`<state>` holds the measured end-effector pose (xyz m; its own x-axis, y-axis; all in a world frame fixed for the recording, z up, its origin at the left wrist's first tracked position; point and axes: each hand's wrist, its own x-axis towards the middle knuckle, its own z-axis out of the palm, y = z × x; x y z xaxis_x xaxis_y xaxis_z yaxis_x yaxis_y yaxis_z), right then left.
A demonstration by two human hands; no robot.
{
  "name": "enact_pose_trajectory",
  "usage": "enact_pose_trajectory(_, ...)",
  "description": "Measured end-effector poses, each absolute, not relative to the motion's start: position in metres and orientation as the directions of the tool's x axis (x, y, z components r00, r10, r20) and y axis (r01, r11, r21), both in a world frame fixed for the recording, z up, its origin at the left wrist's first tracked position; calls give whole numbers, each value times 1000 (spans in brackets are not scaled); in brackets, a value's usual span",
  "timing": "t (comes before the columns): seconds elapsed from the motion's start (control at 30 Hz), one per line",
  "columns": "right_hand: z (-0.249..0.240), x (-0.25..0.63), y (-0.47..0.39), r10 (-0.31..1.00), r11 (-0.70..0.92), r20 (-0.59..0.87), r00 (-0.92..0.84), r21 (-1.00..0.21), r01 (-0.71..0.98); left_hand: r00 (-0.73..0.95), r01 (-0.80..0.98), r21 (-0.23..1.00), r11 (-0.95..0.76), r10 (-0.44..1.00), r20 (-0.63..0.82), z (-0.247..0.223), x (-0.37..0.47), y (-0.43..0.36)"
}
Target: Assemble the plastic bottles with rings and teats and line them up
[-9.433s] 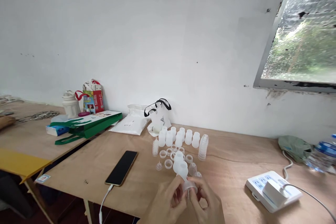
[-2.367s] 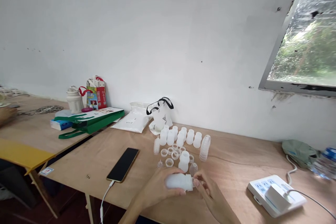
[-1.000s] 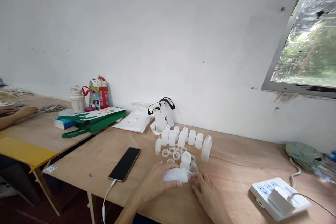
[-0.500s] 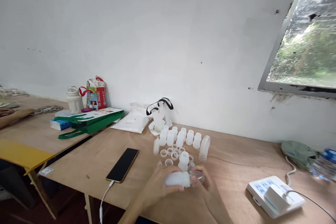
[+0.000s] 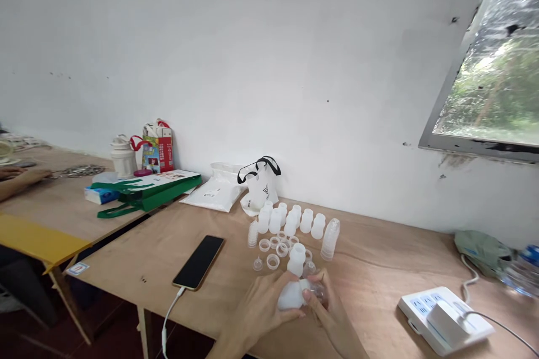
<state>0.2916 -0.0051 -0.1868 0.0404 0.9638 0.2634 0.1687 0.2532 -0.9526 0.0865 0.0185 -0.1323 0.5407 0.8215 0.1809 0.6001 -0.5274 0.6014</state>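
Two bare hands at work on a frosted bottle [image 5: 290, 297], lower centre of the frame. The bottle is tipped on its side, mouth toward the right. The left hand [image 5: 263, 305] grips its body, fingers curled over the far side and thumb along the near side. The right hand [image 5: 330, 308] pinches a clear cap [image 5: 320, 291] between thumb and fingers at the bottle's mouth; those fingers cover the joint, so how fully the cap is seated cannot be told.

For good execution, the left hand should steady the body without squeezing it, since the wall looks likely to give. The cap is best kept in line with the neck and pressed evenly, thumb opposing fingers; a tilted cap could catch on one side of the rim. Easing the thumb aside would expose the joint for checking.

Just behind the hands on the bench [image 5: 370, 286] stand an upright bottle [image 5: 297, 261] and a clear dome [image 5: 310, 268], which an elbowed knuckle could topple. Loose rings [image 5: 273, 261] lie to their left; a row of bottles [image 5: 306, 221] stands farther back.
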Motion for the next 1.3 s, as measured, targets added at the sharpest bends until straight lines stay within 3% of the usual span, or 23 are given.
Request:
enact_pose_trajectory(0.23,-184,292,-10,965,256,237,-108,-942,217,592,644,484,-592,787,174,-133,87,13)
enact_pose_trajectory(0.53,-200,276,-7,966,194,207,-155,-976,-95,587,655,438,-616,780,219,-128,83,9)
enact_pose_trajectory(0.77,-181,283,-11,973,187,207,-101,-966,-178,577,467,647,-603,762,294,-127,93,8)
enact_pose_trajectory(0.93,-164,287,-18,970,241,243,6,-960,-145,558,386,807,-447,809,181,-128,100,3)
enact_pose_trajectory(1.1,-160,293,-16,981,195,195,-16,-980,-29,686,266,875,-404,717,123,-135,103,2)
enact_pose_trajectory(1.2,-160,307,-10,980,188,196,47,-972,140,730,295,824,-483,671,132,-156,107,11)
enact_pose_trajectory(1.3,-162,332,-3,935,133,243,258,-915,382,800,413,653,-635,595,73,-183,113,18)
